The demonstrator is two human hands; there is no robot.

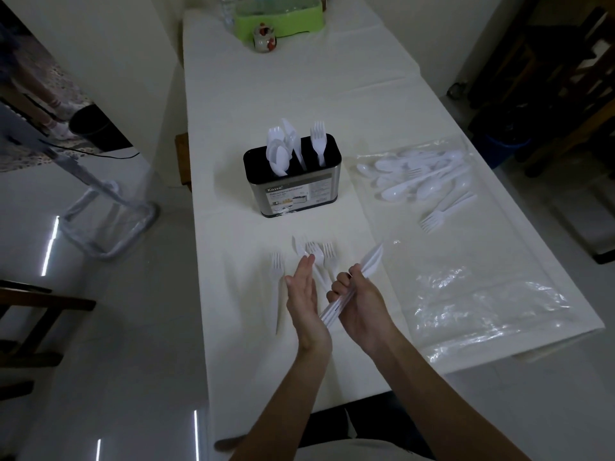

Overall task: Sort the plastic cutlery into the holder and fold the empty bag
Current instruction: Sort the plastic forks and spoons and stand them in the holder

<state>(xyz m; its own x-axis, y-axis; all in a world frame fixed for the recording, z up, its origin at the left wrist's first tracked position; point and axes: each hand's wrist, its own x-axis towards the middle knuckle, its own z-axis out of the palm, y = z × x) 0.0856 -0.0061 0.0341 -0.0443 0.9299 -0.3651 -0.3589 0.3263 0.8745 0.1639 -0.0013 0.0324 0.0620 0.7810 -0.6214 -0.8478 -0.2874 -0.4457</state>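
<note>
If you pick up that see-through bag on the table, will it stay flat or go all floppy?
Probably floppy: the clear bag already lies crinkled on the table. Likely very light too, being thin see-through film. Its shiny surface may feel slippery.

A rectangular cutlery holder with a black top and brushed-steel sides (293,184) is standing upright mid-table, its label facing the camera; white plastic spoons (276,156) are sitting in its left slot, white plastic knives (293,138) in the middle, white plastic forks (318,141) on the right; a large clear plastic bag (472,294) is lying flat and crinkled to the right, a heap of white spoons and forks (416,176) resting at its far end; loose white forks (321,256) are lying in front of the holder, a single fork (277,287) apart on their left; a bundle of white knives (366,269) is tilting blades-up in the right hand (362,304).
</note>
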